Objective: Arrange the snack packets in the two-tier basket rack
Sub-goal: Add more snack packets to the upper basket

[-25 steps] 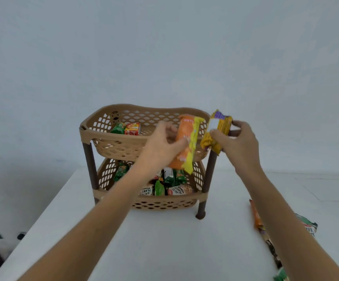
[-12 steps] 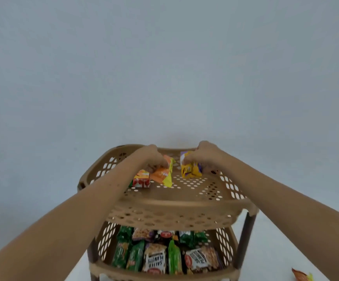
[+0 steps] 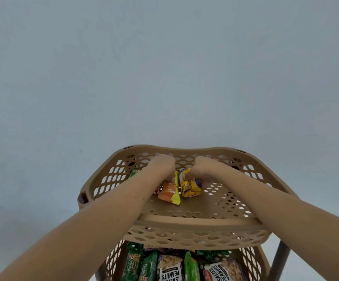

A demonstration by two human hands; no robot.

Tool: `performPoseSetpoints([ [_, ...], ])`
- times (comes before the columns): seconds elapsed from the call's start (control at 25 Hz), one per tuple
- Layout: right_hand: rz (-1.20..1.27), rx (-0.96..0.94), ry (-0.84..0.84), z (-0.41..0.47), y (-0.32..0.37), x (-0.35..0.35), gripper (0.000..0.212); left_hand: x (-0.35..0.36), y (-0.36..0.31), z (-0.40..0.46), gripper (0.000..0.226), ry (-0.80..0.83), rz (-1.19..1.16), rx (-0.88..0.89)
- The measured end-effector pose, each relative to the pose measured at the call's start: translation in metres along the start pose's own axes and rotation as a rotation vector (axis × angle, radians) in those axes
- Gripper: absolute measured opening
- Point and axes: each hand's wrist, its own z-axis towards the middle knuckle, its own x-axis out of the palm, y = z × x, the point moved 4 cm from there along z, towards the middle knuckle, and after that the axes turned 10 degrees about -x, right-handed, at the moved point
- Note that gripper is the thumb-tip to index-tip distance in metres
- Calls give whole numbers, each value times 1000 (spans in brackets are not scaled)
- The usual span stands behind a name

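Both hands in the top tier [image 3: 195,221]: left hand [image 3: 161,166] closed on orange packet [image 3: 167,192], right hand [image 3: 202,168] closed on yellow packet [image 3: 191,186]. Stand them side by side against the back wall (lower tier already full), then let go.

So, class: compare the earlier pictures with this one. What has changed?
Both hands carried their packets from in front of the rack down into the top basket: left hand holds the orange packet, right hand the yellow packet. Neither is released. The lower tier's packets are unchanged.
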Motion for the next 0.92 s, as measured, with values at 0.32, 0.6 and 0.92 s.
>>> performPoseSetpoints([
  [0.32,77,-41,-13,-19,-2,-12,41,-17,5,-10,16,-177,24,6],
  [0.6,226,-362,-581,-111,4,-39,12,-42,2,-124,24,-668,-429,139],
  [0.92,14,-651,-1145,-248,-25,29,17,39,-38,-247,21,-1023,-522,358],
])
